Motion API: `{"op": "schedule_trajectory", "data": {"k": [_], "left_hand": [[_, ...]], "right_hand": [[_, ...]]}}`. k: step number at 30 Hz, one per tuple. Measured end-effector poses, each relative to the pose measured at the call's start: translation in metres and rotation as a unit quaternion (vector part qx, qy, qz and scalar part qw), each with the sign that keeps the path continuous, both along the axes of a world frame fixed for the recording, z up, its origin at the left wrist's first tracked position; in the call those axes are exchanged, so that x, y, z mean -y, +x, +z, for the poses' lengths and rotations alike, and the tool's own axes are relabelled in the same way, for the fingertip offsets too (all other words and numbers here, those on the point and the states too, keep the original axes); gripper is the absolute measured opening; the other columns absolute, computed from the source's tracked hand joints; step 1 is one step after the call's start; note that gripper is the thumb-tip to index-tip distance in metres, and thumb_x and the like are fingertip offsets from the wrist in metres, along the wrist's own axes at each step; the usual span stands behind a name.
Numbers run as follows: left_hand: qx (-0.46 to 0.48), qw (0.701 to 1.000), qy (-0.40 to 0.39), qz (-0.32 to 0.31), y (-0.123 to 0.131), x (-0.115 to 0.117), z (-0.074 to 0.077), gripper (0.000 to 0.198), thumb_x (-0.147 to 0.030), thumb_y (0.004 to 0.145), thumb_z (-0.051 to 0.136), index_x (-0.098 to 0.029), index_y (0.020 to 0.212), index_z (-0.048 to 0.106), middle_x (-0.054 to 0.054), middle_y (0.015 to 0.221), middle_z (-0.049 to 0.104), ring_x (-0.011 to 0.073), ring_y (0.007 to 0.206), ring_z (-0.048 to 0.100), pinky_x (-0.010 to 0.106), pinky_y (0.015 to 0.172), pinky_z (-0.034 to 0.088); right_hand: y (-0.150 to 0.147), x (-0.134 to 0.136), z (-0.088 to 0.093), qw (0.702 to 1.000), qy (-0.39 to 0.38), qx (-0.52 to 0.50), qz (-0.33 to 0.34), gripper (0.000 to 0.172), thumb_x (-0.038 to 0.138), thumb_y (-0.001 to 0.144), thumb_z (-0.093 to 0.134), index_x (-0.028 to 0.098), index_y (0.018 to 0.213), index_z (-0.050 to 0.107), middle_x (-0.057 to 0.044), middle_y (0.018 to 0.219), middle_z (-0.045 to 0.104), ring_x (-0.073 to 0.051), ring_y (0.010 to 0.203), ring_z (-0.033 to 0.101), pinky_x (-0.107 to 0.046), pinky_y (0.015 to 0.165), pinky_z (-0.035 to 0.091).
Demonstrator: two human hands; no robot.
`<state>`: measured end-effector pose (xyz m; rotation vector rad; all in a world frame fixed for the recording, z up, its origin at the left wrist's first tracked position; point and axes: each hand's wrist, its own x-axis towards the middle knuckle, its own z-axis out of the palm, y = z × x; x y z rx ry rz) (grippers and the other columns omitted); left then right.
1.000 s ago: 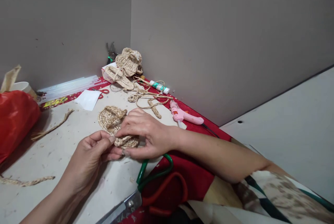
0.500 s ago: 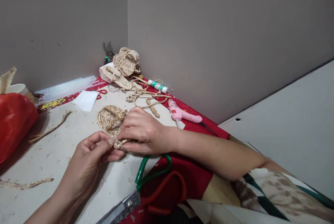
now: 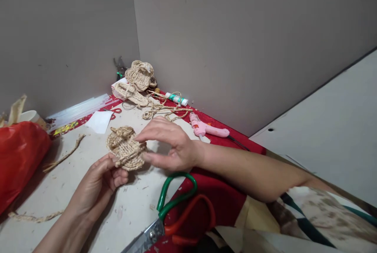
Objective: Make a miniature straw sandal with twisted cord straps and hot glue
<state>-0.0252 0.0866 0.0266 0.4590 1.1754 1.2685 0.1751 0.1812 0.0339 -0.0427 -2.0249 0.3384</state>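
A small woven straw-rope piece (image 3: 129,151) with curled, ridged coils is held above the pale work board (image 3: 123,209). My left hand (image 3: 101,176) pinches its lower left edge between thumb and fingers. At its right side is my right hand (image 3: 167,143), with thumb and fingers spread apart; whether the fingertips touch the weave I cannot tell. Large scissors (image 3: 160,221) with one green and one red handle lie just below my right hand.
A pink glue gun (image 3: 206,127) lies right of my right hand. Behind are woven slipper-like pieces (image 3: 140,76), loose cord (image 3: 156,109), glue sticks (image 3: 79,109), white paper (image 3: 99,121) and pruning shears (image 3: 119,66). A red plastic bag (image 3: 22,158) stands at left.
The woven piece has been turned in my left hand, its curled end now at the upper left. My right hand has loosened its grip and spread its fingers.
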Motion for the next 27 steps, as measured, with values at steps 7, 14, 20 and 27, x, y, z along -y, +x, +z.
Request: {"op": "schedule_trajectory", "data": {"k": [7, 14, 20, 27], "left_hand": [[-0.027, 1.0, -0.001, 0.012, -0.007, -0.005, 0.0, 0.013, -0.009, 0.064, 0.076, -0.014, 0.073, 0.067, -0.001, 0.065, 0.066, 0.0092, 0.049, 0.062, 0.02, 0.049, 0.057], [-0.062, 0.998, 0.015, 0.017, -0.007, -0.005, 0.001, 0.016, -0.016, 0.066, 0.081, -0.015, 0.073, 0.066, -0.003, 0.062, 0.063, 0.0085, 0.052, 0.059, 0.018, 0.051, 0.055], [-0.091, 0.995, 0.026, 0.009, -0.003, -0.006, -0.002, 0.028, -0.027, 0.061, 0.088, -0.016, 0.068, 0.064, -0.004, 0.057, 0.06, 0.0092, 0.053, 0.059, 0.019, 0.053, 0.055], [-0.13, 0.99, 0.043, 0.017, -0.002, -0.004, -0.005, 0.029, -0.031, 0.061, 0.089, -0.017, 0.067, 0.065, -0.004, 0.06, 0.063, 0.0082, 0.051, 0.058, 0.018, 0.054, 0.053]], "right_hand": [[-0.003, -0.009, -0.006, 0.995, -0.08, -0.024, -0.049, 0.011, 0.021, 0.09, 0.059, 0.013, 0.092, 0.066, -0.004, 0.077, 0.068, -0.013, 0.073, 0.062, -0.029, 0.074, 0.051], [-0.009, -0.014, -0.014, 0.997, -0.056, 0.05, -0.021, 0.011, 0.02, 0.087, 0.06, 0.013, 0.091, 0.067, -0.008, 0.084, 0.07, -0.016, 0.082, 0.064, -0.032, 0.079, 0.052], [-0.009, -0.009, -0.012, 0.998, -0.039, 0.044, -0.029, 0.015, 0.025, 0.085, 0.066, 0.014, 0.095, 0.07, -0.01, 0.097, 0.064, -0.017, 0.09, 0.06, -0.034, 0.084, 0.052], [-0.007, -0.006, -0.008, 0.986, -0.046, 0.158, 0.02, 0.012, 0.026, 0.093, 0.064, 0.016, 0.093, 0.07, -0.011, 0.119, 0.064, -0.019, 0.113, 0.055, -0.038, 0.104, 0.041]]}}
